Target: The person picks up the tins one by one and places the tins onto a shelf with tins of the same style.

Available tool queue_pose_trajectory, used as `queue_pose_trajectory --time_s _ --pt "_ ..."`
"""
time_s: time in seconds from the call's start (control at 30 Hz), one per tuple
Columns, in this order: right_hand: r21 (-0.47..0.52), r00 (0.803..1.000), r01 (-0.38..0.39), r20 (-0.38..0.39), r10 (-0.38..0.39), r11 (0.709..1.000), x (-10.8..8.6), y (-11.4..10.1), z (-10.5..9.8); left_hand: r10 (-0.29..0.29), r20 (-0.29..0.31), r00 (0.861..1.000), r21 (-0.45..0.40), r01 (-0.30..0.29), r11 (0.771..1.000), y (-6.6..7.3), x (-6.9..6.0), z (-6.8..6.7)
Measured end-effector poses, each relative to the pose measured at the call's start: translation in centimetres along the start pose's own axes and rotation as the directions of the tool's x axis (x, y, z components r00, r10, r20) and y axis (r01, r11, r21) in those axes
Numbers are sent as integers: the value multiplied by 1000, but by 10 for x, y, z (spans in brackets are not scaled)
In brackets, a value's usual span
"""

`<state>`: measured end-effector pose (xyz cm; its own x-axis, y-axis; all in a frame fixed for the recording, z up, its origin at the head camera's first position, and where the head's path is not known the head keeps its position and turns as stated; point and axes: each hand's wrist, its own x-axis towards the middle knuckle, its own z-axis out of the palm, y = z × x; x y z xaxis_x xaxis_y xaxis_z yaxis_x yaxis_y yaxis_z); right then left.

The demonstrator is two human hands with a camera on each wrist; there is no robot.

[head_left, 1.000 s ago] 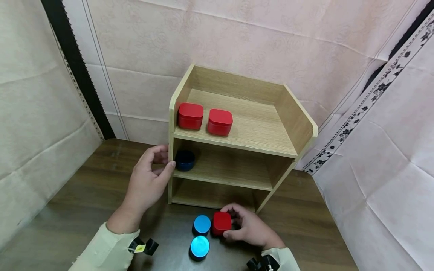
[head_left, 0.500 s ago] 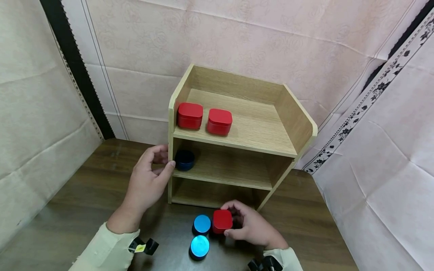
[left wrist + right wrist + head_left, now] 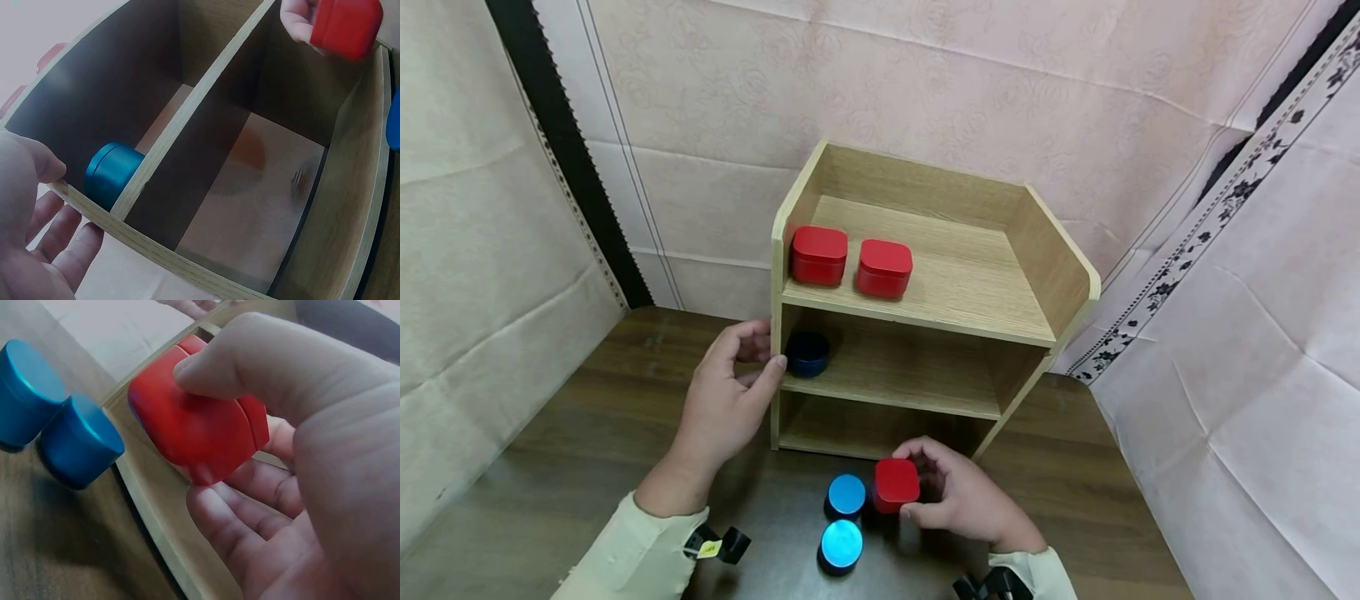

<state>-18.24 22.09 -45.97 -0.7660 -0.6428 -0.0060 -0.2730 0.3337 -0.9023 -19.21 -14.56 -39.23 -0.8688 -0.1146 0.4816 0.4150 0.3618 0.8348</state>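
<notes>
My right hand (image 3: 958, 496) pinches a red rounded-square tin (image 3: 897, 485) between thumb and fingers. In the right wrist view, the thumb lies across one face of the red tin (image 3: 194, 415). My left hand (image 3: 730, 392) holds the left side panel of a small wooden shelf (image 3: 917, 367), thumb at its front edge. Beside that thumb, a dark blue round tin (image 3: 808, 356) stands on the middle tier. Just left of the held tin, two round tins with light blue lids, a farther one (image 3: 847, 495) and a nearer one (image 3: 841, 546), stand on the table.
Two more red tins, a left one (image 3: 820, 256) and a right one (image 3: 885, 269), sit on the shelf's top tier. The dark wooden table (image 3: 602, 450) runs around the shelf. Pale cloth (image 3: 925, 83) hangs behind and at both sides.
My right hand has moved the red tin slightly up and to the right, away from the blue-lidded tins. The left hand keeps its place on the shelf.
</notes>
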Motion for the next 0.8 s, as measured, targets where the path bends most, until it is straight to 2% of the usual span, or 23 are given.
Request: queue_pose_trajectory --time_s 0.8 --pt "-53 994 97 -51 -99 994 -9 -47 -17 2 3 1000 -10 -2 1000 -1 0 0"
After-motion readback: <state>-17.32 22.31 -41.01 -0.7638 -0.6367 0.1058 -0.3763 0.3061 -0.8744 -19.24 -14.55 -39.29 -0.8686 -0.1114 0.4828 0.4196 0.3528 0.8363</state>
